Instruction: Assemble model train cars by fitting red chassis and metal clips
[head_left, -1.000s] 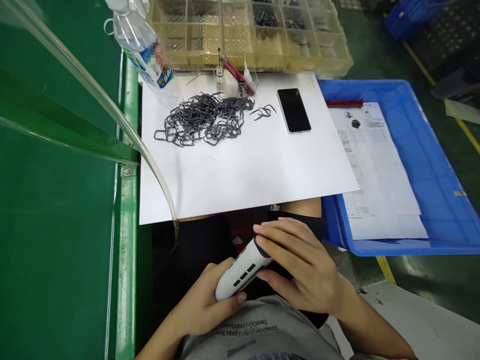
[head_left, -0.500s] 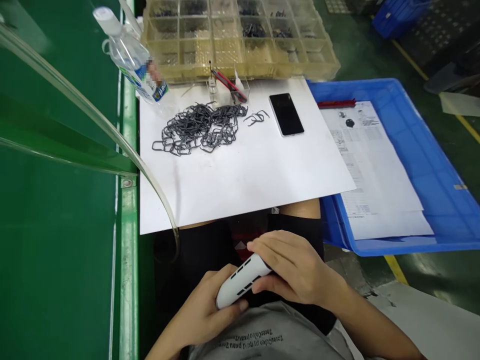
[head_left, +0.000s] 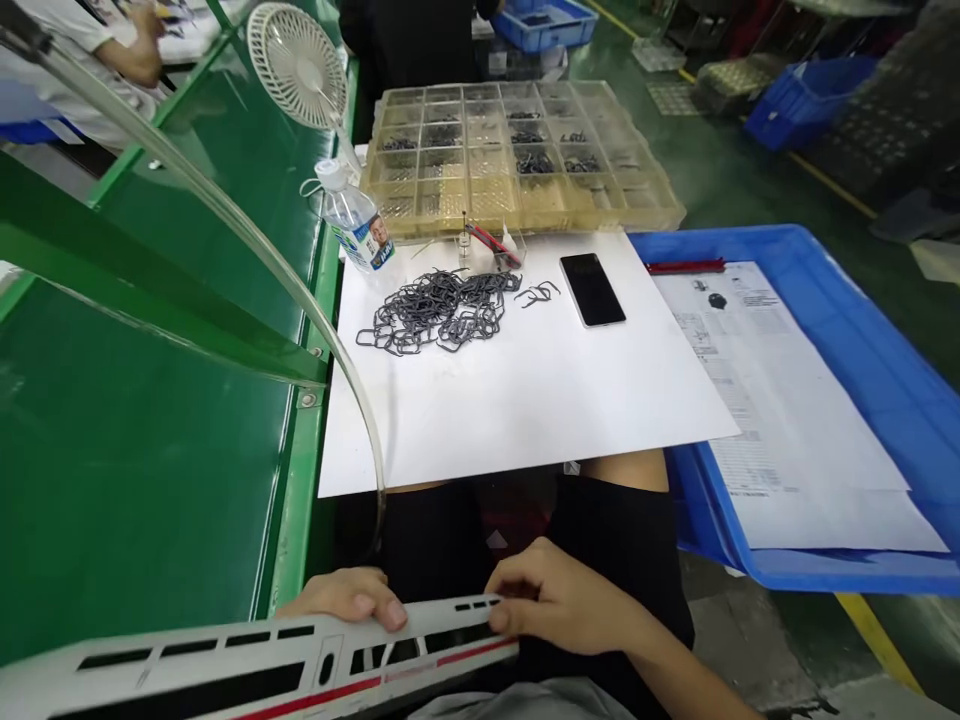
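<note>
A long white model train body [head_left: 330,650] with dark window openings and a red stripe lies across my lap, its left part running out of view at the lower left. My left hand [head_left: 349,597] curls over its top edge near the middle, with the thumb side hidden behind it. At the right end, my right hand [head_left: 559,605] grips the train body between thumb and fingers. On the white board [head_left: 570,410] in front, a tangled pile of dark grey bent plastic pieces [head_left: 442,310] lies beside a few loose ones [head_left: 538,293].
Also on the board are a phone [head_left: 592,290], a water bottle [head_left: 354,215] and a small tool holder [head_left: 495,248]. Behind stands a yellowed compartment box [head_left: 525,205]. A blue tray [head_left: 847,310] with printed papers [head_left: 795,400] is right. A clear tube [head_left: 300,290] arches from the left.
The view has tilted up and turned left. The white train body has swung from pointing toward me to lying lengthwise across my lap. Both hands have shifted on it, the left moving leftward.
</note>
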